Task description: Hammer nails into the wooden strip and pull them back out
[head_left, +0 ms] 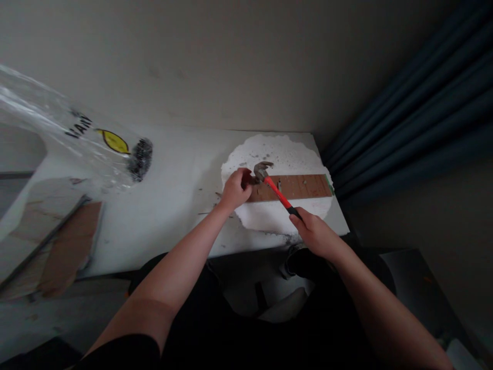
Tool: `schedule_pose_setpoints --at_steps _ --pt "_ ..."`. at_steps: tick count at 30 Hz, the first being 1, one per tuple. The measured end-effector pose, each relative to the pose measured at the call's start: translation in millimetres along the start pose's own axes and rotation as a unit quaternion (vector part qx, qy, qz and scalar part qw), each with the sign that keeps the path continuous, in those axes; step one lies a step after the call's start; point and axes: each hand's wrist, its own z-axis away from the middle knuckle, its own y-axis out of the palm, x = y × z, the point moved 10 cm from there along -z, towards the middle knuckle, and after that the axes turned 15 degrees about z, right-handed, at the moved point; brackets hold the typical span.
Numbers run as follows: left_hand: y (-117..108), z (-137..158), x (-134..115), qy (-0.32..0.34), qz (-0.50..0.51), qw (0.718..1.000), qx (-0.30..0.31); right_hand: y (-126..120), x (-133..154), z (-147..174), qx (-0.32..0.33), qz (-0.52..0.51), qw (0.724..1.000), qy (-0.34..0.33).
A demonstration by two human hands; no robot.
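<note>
My right hand (314,231) grips the black end of a claw hammer (278,192) with a red handle. The hammer's metal head is over the brown wooden board (316,187), close to the fingers of my left hand (236,189). Those fingers are curled together at the board's left end, around something small and dark that I cannot make out. Beneath the board lies a white mat (269,213) with a wavy edge. Small bits are scattered on the board and the mat.
The white table (165,216) meets a wall behind. Clear printed plastic wrap (84,133) is at the left, above a leaning brown panel (71,246). A dark blue curtain (416,97) hangs at the right. Debris dots the table left of the mat.
</note>
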Motion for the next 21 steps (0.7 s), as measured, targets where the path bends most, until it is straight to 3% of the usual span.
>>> schedule_pose_setpoints --at_steps 8,15,21 --pt "2.8 -6.0 -12.7 0.025 -0.028 0.999 0.030 -16.8 -23.2 -3.1 -0.044 -0.024 0.998 0.026" --pt "32.3 -13.0 -12.2 0.017 -0.152 0.983 0.103 -25.7 -47.1 -6.3 -0.080 -0.046 0.994 0.057" --pt "43.4 -14.8 -16.2 -0.015 -0.204 0.967 0.152 -23.1 -44.0 -3.7 -0.074 -0.060 0.995 0.041"
